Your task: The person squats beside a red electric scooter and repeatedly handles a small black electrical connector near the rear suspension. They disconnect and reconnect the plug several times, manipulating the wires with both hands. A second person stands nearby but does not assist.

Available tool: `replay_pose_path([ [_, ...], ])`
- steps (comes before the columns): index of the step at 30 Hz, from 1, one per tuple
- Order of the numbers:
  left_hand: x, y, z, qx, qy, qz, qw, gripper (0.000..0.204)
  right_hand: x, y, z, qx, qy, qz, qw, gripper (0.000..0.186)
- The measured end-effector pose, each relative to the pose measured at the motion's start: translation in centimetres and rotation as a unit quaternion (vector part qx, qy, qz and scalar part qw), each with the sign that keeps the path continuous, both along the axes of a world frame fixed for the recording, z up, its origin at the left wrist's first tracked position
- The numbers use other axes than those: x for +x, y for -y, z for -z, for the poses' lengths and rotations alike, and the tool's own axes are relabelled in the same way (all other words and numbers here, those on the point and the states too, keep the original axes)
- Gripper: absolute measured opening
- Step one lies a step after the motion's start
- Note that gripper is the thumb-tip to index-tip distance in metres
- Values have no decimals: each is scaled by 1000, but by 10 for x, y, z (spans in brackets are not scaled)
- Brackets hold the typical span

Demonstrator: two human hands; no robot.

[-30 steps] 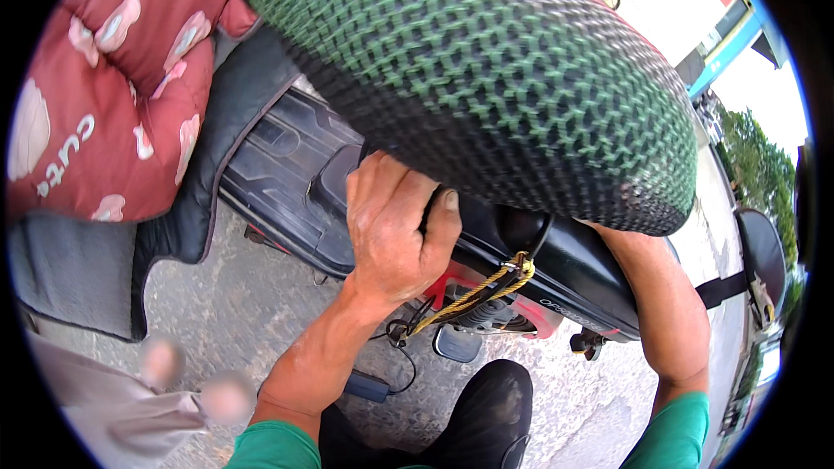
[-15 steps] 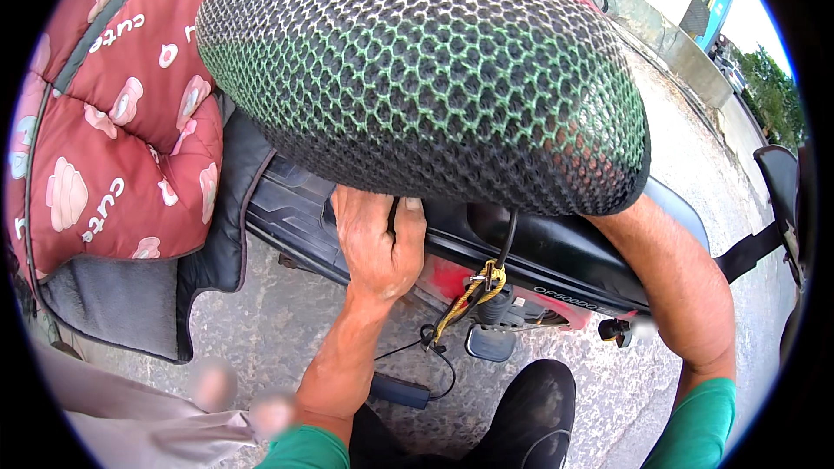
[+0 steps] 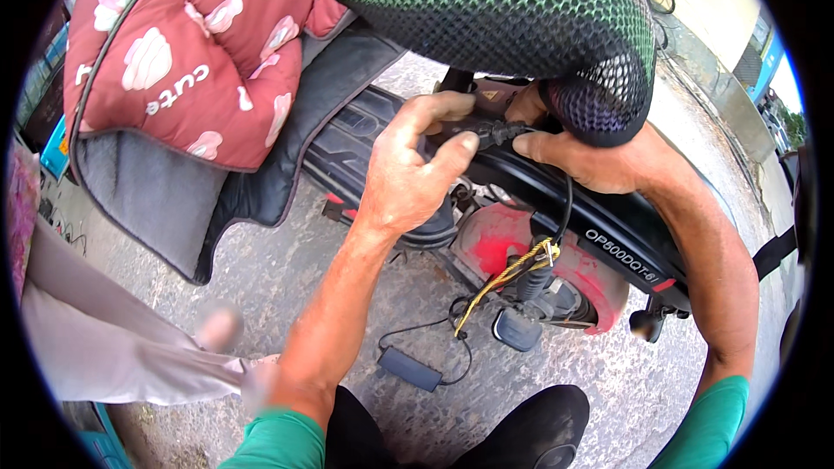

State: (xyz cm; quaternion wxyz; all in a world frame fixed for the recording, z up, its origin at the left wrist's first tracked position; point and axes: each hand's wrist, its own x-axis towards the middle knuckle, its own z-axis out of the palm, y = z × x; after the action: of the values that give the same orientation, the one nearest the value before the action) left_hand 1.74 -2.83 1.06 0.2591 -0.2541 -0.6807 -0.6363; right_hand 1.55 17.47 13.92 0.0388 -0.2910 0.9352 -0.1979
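The scooter seat (image 3: 486, 22), in a black and green mesh cover, is tipped up over the black scooter body (image 3: 599, 226). Beneath it my right hand (image 3: 599, 159) has its thumb and fingers closed around a black cable connector (image 3: 497, 133). Across from it, my left hand (image 3: 408, 161) has its thumb and forefinger apart, close to the connector's other end. From this spot a black cable (image 3: 569, 204) runs down past a yellow cord (image 3: 512, 271) tied on the scooter's side.
A red padded windshield blanket (image 3: 187, 78) hangs over the scooter's front, left of the footboard (image 3: 352, 143). A black adapter box (image 3: 410, 369) lies on the concrete by its cable. Another person's trouser leg (image 3: 113, 321) is at left. A pedal (image 3: 516, 328) sits low.
The seat has tilted up and away, showing the scooter body below. My left hand has come off the seat edge and opened; my right hand now shows, gripping the connector.
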Motion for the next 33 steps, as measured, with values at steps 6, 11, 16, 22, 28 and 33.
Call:
replay_pose_path([
  [6, 49, 26, -34, -33, 139, 167, 975, 42, 59, 3, 29, -154, -275, -78, 946, 23],
  [11, 83, 41, -32, 88, 177, 211, 957, 44, 127, 24, 91, -531, 67, 71, 841, 26],
  [16, 120, 54, 1, 160, 214, 127, 955, 43, 124, 25, 120, -583, 125, 44, 802, 23],
  [22, 137, 43, 7, 150, 164, 77, 972, 39, 110, 32, 110, -527, 102, 77, 840, 22],
  [28, 141, 31, 16, 100, 125, 73, 984, 38, 125, 29, 99, -531, 74, 26, 844, 17],
  [33, 149, 17, 4, 147, 152, 92, 973, 40, 126, 21, 97, -494, 52, 30, 867, 14],
])
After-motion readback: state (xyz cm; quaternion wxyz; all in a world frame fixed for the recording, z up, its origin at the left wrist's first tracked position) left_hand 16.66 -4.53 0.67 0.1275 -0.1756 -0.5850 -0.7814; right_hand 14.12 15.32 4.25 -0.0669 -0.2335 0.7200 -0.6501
